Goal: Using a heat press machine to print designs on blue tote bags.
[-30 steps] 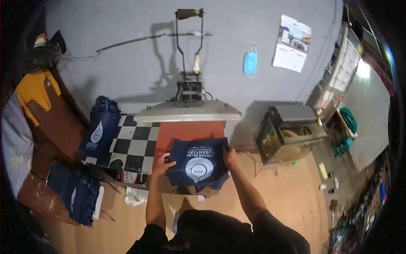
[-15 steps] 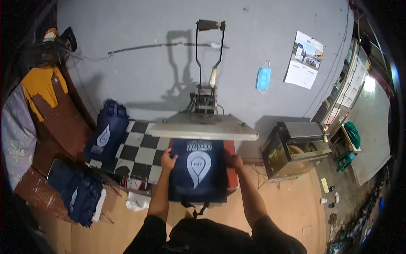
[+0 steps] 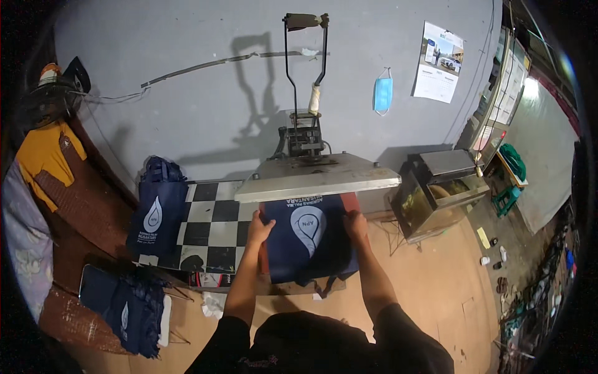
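A navy fabric tote bag (image 3: 289, 258) with a white droplet print lies on the red lower bed (image 3: 351, 202) of a heat press. Its far end runs under the raised upper plate (image 3: 317, 181), and dark straps hang off the near edge. My left hand (image 3: 260, 229) grips the bag's left side, thumb toward the print. On the opposite side, my right hand (image 3: 355, 225) holds the right edge, its fingers partly hidden by the cloth.
A checkered tabletop (image 3: 208, 215) to the left carries a stack of navy bags (image 3: 152, 215). More navy bags (image 3: 128, 311) lie on a low stand, nearer on the left. The press handle (image 3: 305, 22) stands up by the wall. A glass tank (image 3: 430, 199) stands at right.
The bag has shifted and turned slightly on the press bed, its near edge drawing in toward the press. Both hands stay at its sides. The whole view has shifted a little.
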Available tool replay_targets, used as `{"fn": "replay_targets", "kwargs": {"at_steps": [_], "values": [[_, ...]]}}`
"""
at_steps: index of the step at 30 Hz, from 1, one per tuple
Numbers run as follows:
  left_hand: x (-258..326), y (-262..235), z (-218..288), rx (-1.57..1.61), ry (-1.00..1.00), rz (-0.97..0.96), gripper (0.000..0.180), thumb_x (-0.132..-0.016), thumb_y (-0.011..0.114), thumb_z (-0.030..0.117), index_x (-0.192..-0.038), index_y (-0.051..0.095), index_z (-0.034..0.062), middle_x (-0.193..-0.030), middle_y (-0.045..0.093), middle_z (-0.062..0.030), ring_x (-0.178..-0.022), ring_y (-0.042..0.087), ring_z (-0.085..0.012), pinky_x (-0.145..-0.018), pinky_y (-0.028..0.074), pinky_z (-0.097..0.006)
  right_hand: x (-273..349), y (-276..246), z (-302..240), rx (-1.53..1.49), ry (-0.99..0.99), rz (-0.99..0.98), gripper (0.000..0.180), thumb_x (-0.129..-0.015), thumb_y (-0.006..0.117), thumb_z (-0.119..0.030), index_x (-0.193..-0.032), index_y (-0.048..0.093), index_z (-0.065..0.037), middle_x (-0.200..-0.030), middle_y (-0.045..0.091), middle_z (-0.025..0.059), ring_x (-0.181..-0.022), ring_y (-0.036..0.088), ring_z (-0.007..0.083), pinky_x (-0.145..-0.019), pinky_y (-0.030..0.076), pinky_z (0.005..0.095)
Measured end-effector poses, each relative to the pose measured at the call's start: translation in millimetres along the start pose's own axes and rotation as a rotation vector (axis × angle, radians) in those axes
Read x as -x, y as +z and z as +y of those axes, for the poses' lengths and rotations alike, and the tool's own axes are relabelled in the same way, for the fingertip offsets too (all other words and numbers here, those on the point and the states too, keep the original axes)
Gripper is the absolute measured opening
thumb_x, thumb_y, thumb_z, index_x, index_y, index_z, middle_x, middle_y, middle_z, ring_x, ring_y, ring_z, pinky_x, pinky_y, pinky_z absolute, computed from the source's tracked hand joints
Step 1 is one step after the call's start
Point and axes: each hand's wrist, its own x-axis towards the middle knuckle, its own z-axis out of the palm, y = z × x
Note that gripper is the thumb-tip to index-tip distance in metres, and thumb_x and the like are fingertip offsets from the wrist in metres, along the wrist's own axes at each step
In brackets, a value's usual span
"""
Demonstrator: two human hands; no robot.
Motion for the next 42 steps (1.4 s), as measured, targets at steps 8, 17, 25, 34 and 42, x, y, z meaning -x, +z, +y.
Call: {"fn": "replay_targets", "kwargs": {"at_steps": [8, 17, 25, 34, 42], "values": [[10.1, -5.9, 3.9, 0.16, 0.089, 0.027, 0.063, -0.08, 0.079, 0.016, -0.135, 0.051, 0.0035, -0.103, 0.07, -0.0138, -0.092, 0.068, -0.0284, -0.082, 0.052, -0.037, -0.3, 7.5, 0.3, -0.043, -0.002, 0.088, 0.027, -0.082, 0.072, -0.035, -0.098, 0.072, -0.013, -0.092, 0.071, 0.0175, -0.089, 0.068, 0.0386, -0.077, 0.055, 0.048], [24.1, 9.0, 15.2, 0.043, 0.097, 0.18, 0.057, -0.08, 0.078, 0.014, -0.132, 0.055, 0.0103, -0.092, 0.071, -0.0134, -0.087, 0.068, -0.0317, -0.078, 0.053, -0.04, -4.0, -14.2, 20.1, -0.732, -0.032, -0.131, 0.031, -0.073, 0.082, -0.009, -0.098, 0.067, 0.0, -0.09, 0.071, 0.0088, -0.082, 0.066, 0.0173, -0.077, 0.053, 0.0316], [34.3, 25.0, 21.0, 0.039, 0.1, 0.231, 0.047, -0.08, 0.078, 0.014, -0.124, 0.062, 0.0125, -0.093, 0.071, -0.0125, -0.087, 0.069, -0.0332, -0.078, 0.053, -0.04, -10.2, -10.5, 31.2, -0.534, -0.096, 0.097, 0.03, -0.07, 0.084, -0.014, -0.094, 0.07, -0.002, -0.086, 0.074, 0.0105, -0.079, 0.07, 0.0201, -0.075, 0.055, 0.034], [32.3, 25.4, 25.0, 0.09, 0.071, 0.309, 0.04, -0.075, 0.082, 0.013, -0.112, 0.067, 0.0078, -0.088, 0.073, -0.0123, -0.079, 0.07, -0.0295, -0.074, 0.055, -0.036, -10.8, -5.1, 24.9, -0.384, 0.039, 0.168, 0.03, -0.067, 0.086, -0.02, -0.088, 0.071, -0.004, -0.083, 0.074, 0.0122, -0.077, 0.072, 0.0252, -0.072, 0.055, 0.0365], [27.2, 26.6, 18.3, 0.17, 0.022, 0.284, 0.036, -0.072, 0.083, 0.009, -0.105, 0.068, 0.0044, -0.081, 0.071, -0.0109, -0.07, 0.069, -0.023, -0.068, 0.054, -0.033, -14.3, 3.6, 41.0, -0.445, -0.012, 0.108, 0.035, -0.068, 0.085, -0.024, -0.092, 0.07, -0.004, -0.085, 0.074, 0.0127, -0.079, 0.072, 0.0254, -0.073, 0.055, 0.0364]]}}
